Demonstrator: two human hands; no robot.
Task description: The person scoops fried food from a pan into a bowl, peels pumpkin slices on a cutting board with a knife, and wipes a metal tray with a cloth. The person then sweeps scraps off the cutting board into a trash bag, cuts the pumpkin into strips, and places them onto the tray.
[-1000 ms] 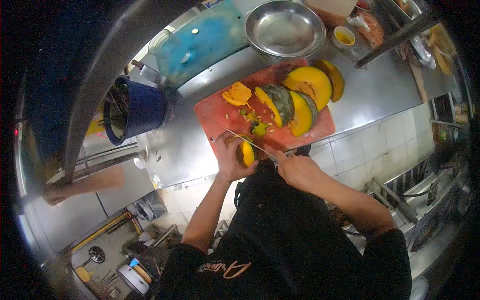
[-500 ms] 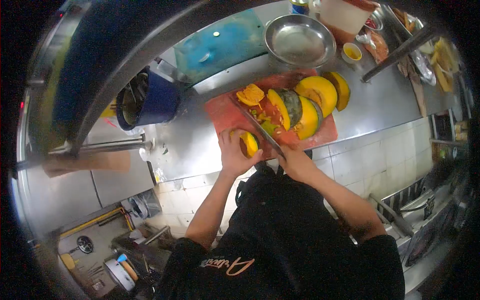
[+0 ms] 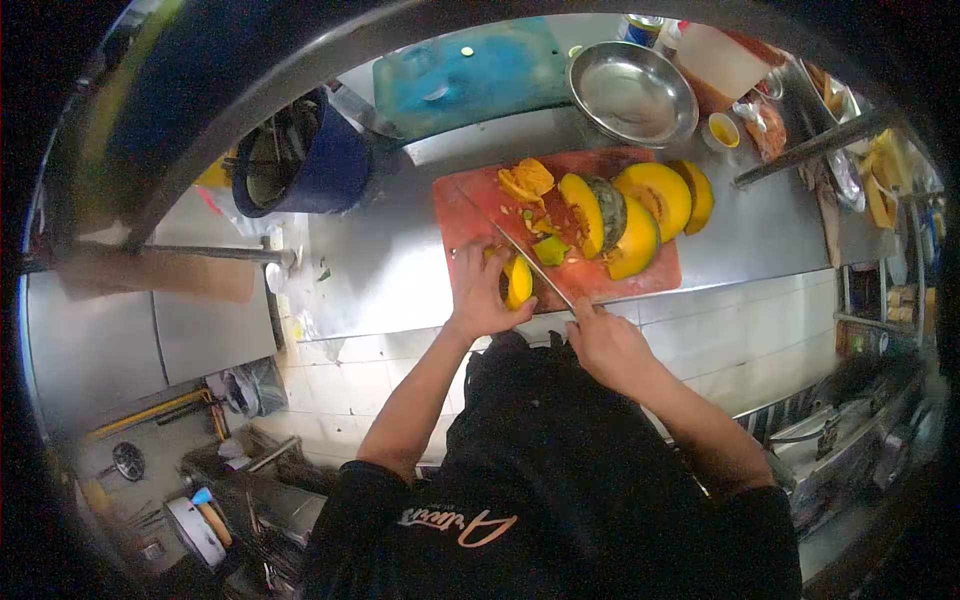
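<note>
My left hand is closed around a small pumpkin piece at the near left of the red cutting board. In my right hand is the handle of a long knife; its blade slants away to the upper left, just right of the held piece. Large pumpkin wedges with orange flesh and dark green rind stand at the board's right side. Scooped pumpkin pulp lies at the far left part, with green scraps and seeds beside the blade.
Behind the board are a blue cutting board and a round steel pan. A dark blue bucket stands at left. A small yellow-filled cup sits at right. A metal bar crosses the upper right.
The camera view has shifted, so the counter and its things appear further right. Both hands keep their grips; the knife remains beside the held pumpkin piece.
</note>
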